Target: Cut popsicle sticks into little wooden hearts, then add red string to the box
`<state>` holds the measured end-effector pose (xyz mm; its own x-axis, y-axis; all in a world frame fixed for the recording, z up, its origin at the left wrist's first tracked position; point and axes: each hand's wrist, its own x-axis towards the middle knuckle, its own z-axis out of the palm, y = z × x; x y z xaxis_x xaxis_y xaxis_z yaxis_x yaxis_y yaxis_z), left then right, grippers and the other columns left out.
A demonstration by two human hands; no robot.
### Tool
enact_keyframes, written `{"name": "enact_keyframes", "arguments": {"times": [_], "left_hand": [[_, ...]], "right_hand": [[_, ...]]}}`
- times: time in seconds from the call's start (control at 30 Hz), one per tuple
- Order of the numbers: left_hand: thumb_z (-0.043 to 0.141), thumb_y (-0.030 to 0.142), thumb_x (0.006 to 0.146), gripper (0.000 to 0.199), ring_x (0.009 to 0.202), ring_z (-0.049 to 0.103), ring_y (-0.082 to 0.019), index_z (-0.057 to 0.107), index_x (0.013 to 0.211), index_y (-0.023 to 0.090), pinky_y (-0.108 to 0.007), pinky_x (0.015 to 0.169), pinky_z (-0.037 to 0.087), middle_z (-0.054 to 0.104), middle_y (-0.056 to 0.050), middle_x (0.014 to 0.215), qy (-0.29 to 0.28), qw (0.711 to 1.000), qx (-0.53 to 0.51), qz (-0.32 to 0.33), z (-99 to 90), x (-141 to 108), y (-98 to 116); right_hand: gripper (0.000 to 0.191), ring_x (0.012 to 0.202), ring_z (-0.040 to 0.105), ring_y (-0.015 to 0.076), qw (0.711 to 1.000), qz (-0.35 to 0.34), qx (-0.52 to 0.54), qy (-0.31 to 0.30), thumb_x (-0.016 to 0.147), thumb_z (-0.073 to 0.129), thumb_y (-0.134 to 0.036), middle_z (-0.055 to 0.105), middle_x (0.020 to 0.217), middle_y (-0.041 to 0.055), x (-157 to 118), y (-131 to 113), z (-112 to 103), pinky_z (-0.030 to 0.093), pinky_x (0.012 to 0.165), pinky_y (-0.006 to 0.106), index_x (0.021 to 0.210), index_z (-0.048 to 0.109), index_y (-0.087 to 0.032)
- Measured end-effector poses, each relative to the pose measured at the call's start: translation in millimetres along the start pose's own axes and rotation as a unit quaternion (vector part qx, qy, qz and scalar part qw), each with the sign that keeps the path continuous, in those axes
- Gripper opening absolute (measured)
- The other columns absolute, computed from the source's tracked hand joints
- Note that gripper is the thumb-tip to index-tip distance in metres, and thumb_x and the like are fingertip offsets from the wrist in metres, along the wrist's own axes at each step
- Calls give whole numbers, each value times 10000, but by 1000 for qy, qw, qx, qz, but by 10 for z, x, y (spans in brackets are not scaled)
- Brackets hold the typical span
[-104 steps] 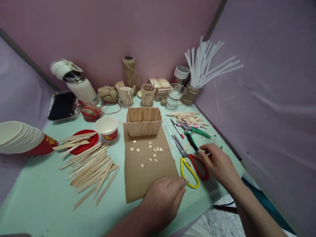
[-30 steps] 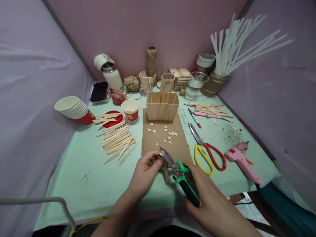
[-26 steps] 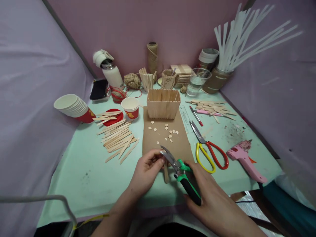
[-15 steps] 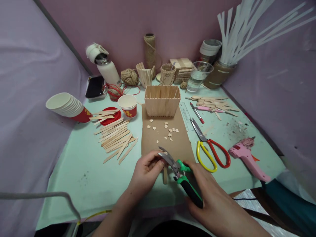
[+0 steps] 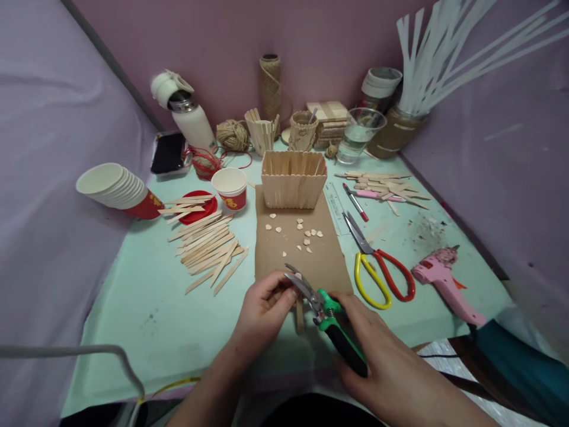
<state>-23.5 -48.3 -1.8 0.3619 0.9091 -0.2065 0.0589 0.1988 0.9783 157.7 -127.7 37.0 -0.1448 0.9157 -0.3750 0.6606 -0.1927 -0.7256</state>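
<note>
Apparently trimming, pinching a wooden stick point(image 5: 300, 317) in the left hand point(image 5: 269, 301), tip seemingly between the blades point(image 5: 306, 290) of green-handled shears point(image 5: 329, 302) gripped in the right hand point(image 5: 372, 337), near the cardboard point(image 5: 270, 258), and probably calling for a careful, steady squeeze.

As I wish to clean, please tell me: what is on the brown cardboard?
On the cardboard: a wooden basket and, nearer, small wooden pieces. What lies under the wooden basket is hidden; the left hand and shears cover part of the near end.
</note>
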Motion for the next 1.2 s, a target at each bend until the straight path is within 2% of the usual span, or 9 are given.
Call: {"name": "enact_keyframes", "arguments": {"times": [0.13, 0.37, 0.63, 0.87, 1.0, 1.2], "left_hand": [[593, 251, 804, 129, 747, 659, -155, 670, 841, 154, -233, 660, 520, 700, -39, 801, -11, 1000, 4, -17, -4, 8, 17], [645, 292, 733, 153, 640, 620, -144, 637, 777, 145, -248, 593, 511, 659, -28, 722, 6, 997, -18, -80, 13, 39, 59], [677, 305, 691, 168, 521, 558, -107, 599, 709, 158, -231, 528, 470, 577, 21, 606, 21, 993, -38, -108, 35, 46, 67], [665, 314, 721, 175, 510, 570, -112, 609, 729, 148, -235, 541, 468, 582, 20, 574, 8, 991, -33, -132, 6, 50, 37], [665, 314, 721, 173, 513, 579, -117, 609, 738, 152, -241, 540, 467, 594, 15, 598, 5, 990, -35, -138, -14, 42, 17], [657, 328, 737, 178, 525, 566, -116, 625, 764, 154, -244, 565, 462, 593, 14, 584, -1, 991, -32, -131, -20, 40, 2]], "right_hand": [[544, 1084, 546, 260, 999, 19, 9, -36, 735, 563, -166, 561, 1162, 96, -6, -2, -36, 460, 952, 433, 1264, 454, -234], [589, 1104, 565, 274, 995, 30, 60, -74, 744, 576, -185, 594, 1205, 97, -29, -9, -146, 446, 986, 435, 1320, 463, -231], [778, 1266, 486, 289, 977, 25, 125, -171, 746, 529, -128, 507, 1397, 114, 27, -127, -293, 385, 1063, 461, 1482, 289, -203], [722, 1221, 533, 259, 962, 42, 159, -216, 725, 533, -163, 563, 1351, 45, 89, -189, -364, 421, 1039, 383, 1433, 415, -251], [693, 1205, 533, 254, 961, 38, 155, -227, 734, 522, -189, 572, 1328, 58, 104, -196, -369, 414, 1037, 411, 1420, 428, -218], [649, 1085, 588, 246, 956, 57, 154, -241, 747, 508, -243, 640, 1170, 62, 99, -168, -354, 472, 947, 393, 1392, 457, -196]]}}
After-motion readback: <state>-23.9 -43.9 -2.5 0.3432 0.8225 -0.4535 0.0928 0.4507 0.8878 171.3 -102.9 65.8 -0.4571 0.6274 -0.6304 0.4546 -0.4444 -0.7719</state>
